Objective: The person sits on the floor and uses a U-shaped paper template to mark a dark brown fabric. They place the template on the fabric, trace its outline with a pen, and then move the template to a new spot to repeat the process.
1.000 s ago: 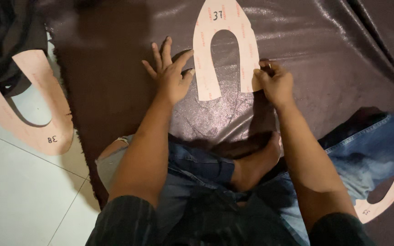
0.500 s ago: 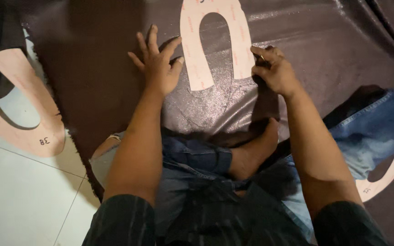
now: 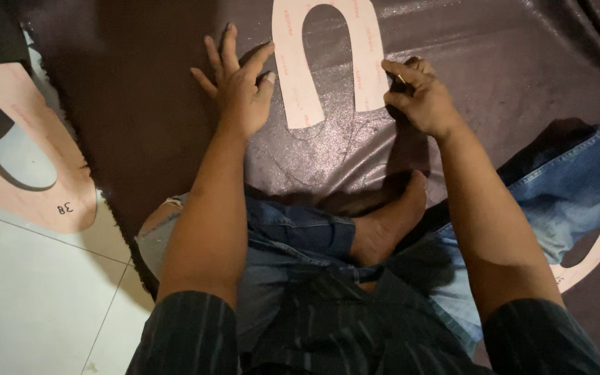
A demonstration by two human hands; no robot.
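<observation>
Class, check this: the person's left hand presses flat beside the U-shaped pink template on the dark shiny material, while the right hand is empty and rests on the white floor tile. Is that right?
Not quite. In the head view the right hand is not on the tile: it pinches a small pen-like tool at the right leg of the U-shaped pink template, on the dark shiny material. The left hand does press flat beside the template.

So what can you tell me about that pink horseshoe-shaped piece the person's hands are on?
The horseshoe-shaped template is a flat, pale pink cutout, like card, with two legs joined by an arch that runs off the top of the view. It lies flat on the dark, shiny fabric sheet, open end toward the person. Faint red print runs along its legs. The left hand presses beside its left leg, fingertips at its edge. The right hand holds a small tool, too hidden to identify, against its right leg's outer edge.
</observation>
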